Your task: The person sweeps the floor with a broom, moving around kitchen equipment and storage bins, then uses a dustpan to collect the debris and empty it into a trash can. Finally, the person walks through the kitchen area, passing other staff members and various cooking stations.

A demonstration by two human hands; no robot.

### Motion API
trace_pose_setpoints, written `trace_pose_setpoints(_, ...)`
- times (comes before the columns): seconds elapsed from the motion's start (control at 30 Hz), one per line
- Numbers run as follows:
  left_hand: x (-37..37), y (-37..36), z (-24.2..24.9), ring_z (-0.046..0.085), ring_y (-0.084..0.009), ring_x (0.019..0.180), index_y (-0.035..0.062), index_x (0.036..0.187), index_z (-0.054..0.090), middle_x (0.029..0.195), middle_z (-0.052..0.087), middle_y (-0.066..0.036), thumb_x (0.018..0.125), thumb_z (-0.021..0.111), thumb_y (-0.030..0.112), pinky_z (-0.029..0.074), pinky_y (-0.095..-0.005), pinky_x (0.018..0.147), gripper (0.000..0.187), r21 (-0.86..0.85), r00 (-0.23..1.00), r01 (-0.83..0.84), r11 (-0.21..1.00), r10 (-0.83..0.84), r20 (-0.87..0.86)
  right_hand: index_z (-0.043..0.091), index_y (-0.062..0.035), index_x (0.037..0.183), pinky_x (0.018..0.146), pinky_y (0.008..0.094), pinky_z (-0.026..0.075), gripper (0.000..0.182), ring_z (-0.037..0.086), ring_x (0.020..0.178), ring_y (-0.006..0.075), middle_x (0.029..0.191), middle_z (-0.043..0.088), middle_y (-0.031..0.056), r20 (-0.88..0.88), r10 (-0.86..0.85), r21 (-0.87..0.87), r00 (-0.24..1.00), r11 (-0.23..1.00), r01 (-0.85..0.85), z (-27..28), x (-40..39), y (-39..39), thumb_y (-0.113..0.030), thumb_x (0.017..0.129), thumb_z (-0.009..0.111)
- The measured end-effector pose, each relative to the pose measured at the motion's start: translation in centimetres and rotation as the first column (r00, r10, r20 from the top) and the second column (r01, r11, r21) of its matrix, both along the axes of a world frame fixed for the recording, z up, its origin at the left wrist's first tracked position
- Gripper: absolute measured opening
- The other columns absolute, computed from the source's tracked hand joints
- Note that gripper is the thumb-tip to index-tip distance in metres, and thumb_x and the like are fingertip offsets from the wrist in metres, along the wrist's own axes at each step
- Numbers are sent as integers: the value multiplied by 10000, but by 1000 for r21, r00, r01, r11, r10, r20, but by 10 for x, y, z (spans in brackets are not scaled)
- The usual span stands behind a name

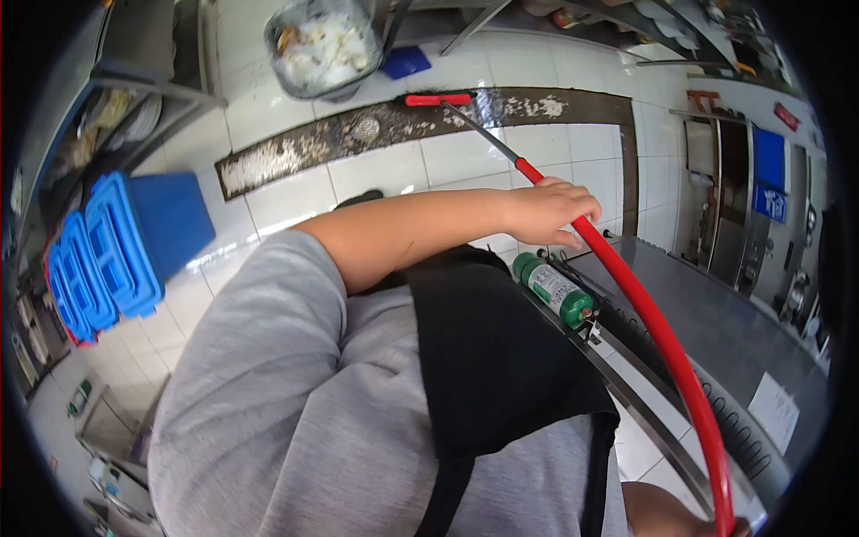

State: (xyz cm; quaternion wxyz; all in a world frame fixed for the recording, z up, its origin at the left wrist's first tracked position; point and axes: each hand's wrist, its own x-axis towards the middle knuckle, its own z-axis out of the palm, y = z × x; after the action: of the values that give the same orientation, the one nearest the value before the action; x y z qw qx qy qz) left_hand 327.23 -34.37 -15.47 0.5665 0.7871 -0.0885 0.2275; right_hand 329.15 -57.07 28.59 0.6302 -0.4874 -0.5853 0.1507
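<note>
A long-handled floor brush [640, 315] with a red handle and red head reaches from the bottom right up to the floor. Its head rests on a dark, wet strip [412, 127] set into the white tiles, and dark bristles show at its edges. My left hand [553, 211] crosses in front of my body and is closed around the upper handle. At the lower right edge my right hand [737, 528] grips the other end of the handle, mostly cut off by the frame.
A bin [270, 46] with whitish waste stands beyond the strip, beside a blue dustpan-like piece [405, 63]. Blue lidded bins [170, 210] are at left. A green gas cylinder [553, 288] lies near a steel counter [698, 291] at right. Metal shelving lines the top.
</note>
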Motion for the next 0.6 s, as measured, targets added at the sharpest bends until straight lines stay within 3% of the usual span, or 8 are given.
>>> trace_pose_setpoints(0.1, 6, 30, -14, 460, -323, 1211, 103, 1319, 404, 1278, 489, -150, 801, 718, 343, 303, -436, 1055, 651, 181, 993, -50, 982, 68, -94, 539, -170, 821, 747, 293, 429, 454, 493, 674, 78, 669, 497, -55, -29, -102, -60, 994, 993, 100, -25, 17, 4, -618, 887, 499)
trace_pose_setpoints(0.13, 4, 42, -27, 432, -335, 1255, 98, 1370, 377, 1324, 470, -170, 795, 724, 360, 299, -435, 1074, 722, 215, 981, -97, 972, 130, -144, 363, -168, 591, 789, 300, 361, 328, 396, 589, 92, 540, 335, -39, 24, -665, 158, 746, 740, 654, -30, 48, -46, -123, 749, 647)
trace_pose_setpoints(0.17, -2, 58, -45, 409, -342, 1279, 88, 1391, 360, 1349, 452, -181, 791, 727, 368, 304, -430, 1080, 757, 170, 961, -115, 979, 153, -231, 367, -144, 649, 837, 379, 279, 383, 356, 713, 133, 636, 295, -18, -580, -112, -8, 807, 991, 132, -53, 42, -9, -204, 749, 731)
trace_pose_setpoints(0.3, -50, 143, -128, 478, -371, 1199, 24, 1291, 506, 1285, 508, -220, 785, 737, 375, 367, -399, 1042, 657, 233, 733, -304, 924, 383, -562, 392, -110, 724, 801, 319, 305, 398, 378, 837, 171, 839, 355, 46, -64, -667, -209, 742, 736, 644, -106, 55, 0, -406, 864, 618)
trace_pose_setpoints(0.4, -70, 221, -169, 498, -368, 1190, 25, 1277, 520, 1271, 515, -237, 769, 746, 362, 401, -387, 1014, 650, 294, 476, -532, 794, 568, -672, 533, -30, 878, 777, 313, 374, 464, 449, 873, 171, 913, 454, 86, 570, -513, -449, 642, 459, 766, -117, 64, -39, -493, 895, 524)
trace_pose_setpoints(0.43, -70, 246, -171, 504, -366, 1189, 9, 1282, 508, 1278, 512, -238, 763, 752, 347, 406, -385, 1011, 666, 278, 453, -593, 756, 599, -660, 574, -3, 988, 685, 269, 401, 492, 502, 772, 140, 911, 519, 87, 541, -498, -639, 678, 280, 716, -119, 53, -36, -479, 864, 586)
trace_pose_setpoints(0.5, -56, 284, -170, 505, -358, 1198, -22, 1302, 473, 1291, 507, -241, 755, 761, 310, 409, -381, 1011, 702, 308, 367, -698, 646, 693, -621, 594, 7, 1055, 613, 250, 452, 363, 580, 641, 133, 775, 593, 49, 53, -551, -905, 833, 327, 274, -140, 54, -48, -234, 816, 723)
trace_pose_setpoints(0.6, -24, 332, -172, 498, -351, 1213, -33, 1348, 410, 1303, 503, -241, 747, 768, 251, 405, -383, 1017, 754, 357, 260, -772, 526, 773, -578, 610, -16, 1091, 637, 264, 502, 218, 639, 699, 158, 826, 652, 86, -226, -593, -963, 773, 257, -84, -173, 53, -33, 27, 882, 563)
